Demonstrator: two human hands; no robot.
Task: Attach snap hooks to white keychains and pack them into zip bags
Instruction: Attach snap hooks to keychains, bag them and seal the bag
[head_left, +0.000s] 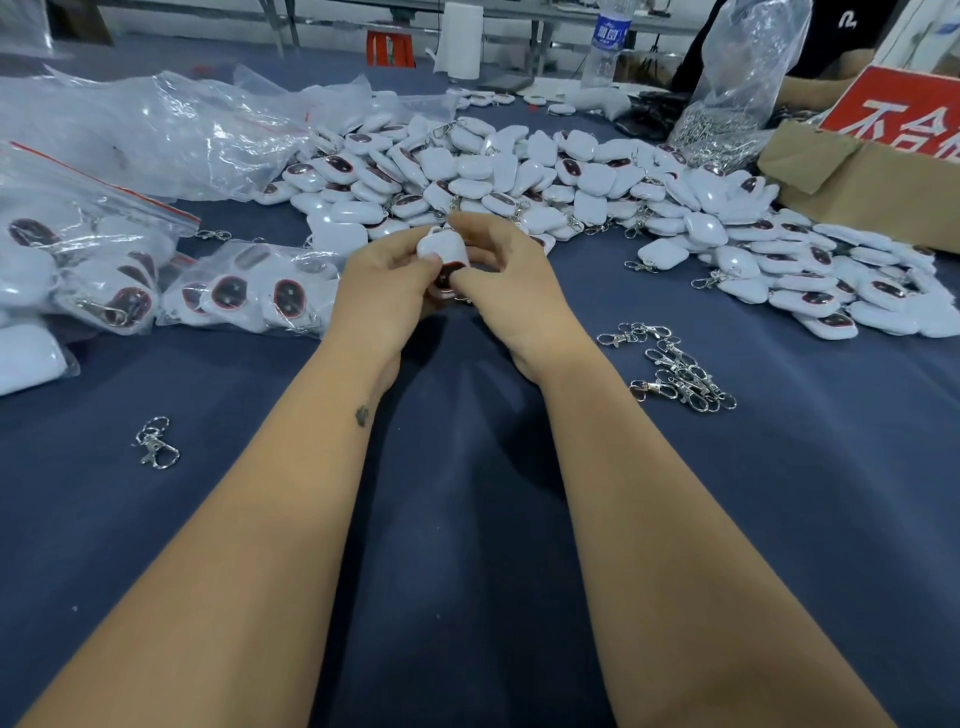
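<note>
Both grips pinch white keychain (442, 250): left hand (387, 288) & right hand (501, 270), above table (467, 519).

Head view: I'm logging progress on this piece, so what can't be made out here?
- Held keychain: any snap hook on it is hidden by the left hand and right hand.
- Red sign: text cut off by the right edge.
- Water bottle: top cut off by the upper edge.

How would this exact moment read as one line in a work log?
step: attaching hook | left hand: grips white keychain | right hand: pinches same keychain | loose snap hooks: on table, right | filled zip bags: left
</note>
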